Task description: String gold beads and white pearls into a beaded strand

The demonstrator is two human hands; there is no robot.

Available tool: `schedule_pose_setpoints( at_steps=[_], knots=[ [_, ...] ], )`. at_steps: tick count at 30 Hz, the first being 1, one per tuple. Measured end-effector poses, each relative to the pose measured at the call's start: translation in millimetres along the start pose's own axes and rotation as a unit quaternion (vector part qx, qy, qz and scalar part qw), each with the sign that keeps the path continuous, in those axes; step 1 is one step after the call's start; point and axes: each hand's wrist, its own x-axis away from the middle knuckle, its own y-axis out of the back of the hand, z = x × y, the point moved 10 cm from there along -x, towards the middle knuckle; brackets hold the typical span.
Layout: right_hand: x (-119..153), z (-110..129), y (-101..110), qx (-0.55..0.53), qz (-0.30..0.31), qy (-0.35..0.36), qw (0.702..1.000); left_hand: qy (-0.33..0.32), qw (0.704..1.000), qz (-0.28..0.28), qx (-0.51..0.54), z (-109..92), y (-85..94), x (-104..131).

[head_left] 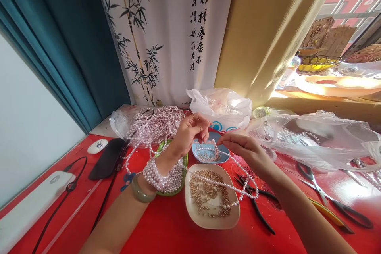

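Note:
My left hand is raised over the dishes with thumb and fingers pinched together; what is between them is too small to make out. A bangle and many rows of pearl beads circle that wrist. Facing it, my right hand pinches a strand of pearl beads at its fingertips. The strand hangs in a loop and trails across a cream dish of small gold beads. Behind, a blue dish holds more beads, partly hidden by the hands. A green tray sits under my left wrist.
A heap of pearl strands lies at the back left. Black-handled pliers, scissors and a yellow-handled tool lie right. Plastic bags stand behind. A phone, power strip and cables are left.

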Motion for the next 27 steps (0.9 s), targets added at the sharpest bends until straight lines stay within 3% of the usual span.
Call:
schedule_pose_setpoints(
  at_steps=[3,7,11,14,17,19,23,27],
  knots=[
    [0,-10,2,-0.099,-0.018,-0.032,0.994,-0.018,0.998,0.022,-0.047,-3,-7.1,1],
    [-2,-18,-1,-0.252,-0.026,-0.055,0.966,-0.024,0.998,0.043,-0.026,-5,-14.7,3],
    [-5,-18,-5,-0.323,-0.01,-0.065,0.944,-0.005,0.998,0.06,-0.012,-8,-20.2,5],
    [-5,-17,-2,-0.31,-0.001,-0.061,0.949,0.02,0.995,0.092,-0.015,-10,-24.4,7],
    [-3,-16,1,-0.275,0.015,-0.047,0.96,0.019,0.999,0.044,-0.009,-14,-10.1,3],
    [-4,-16,2,-0.262,0.024,-0.043,0.964,0.052,0.998,0.033,-0.008,-5,-5.0,0],
    [-6,-21,3,-0.242,0.024,-0.046,0.969,0.149,0.984,0.072,-0.071,21,-11.7,3],
    [-6,-24,8,-0.167,-0.001,-0.055,0.984,0.172,0.976,0.084,-0.101,24,-19.9,7]
  ],
)
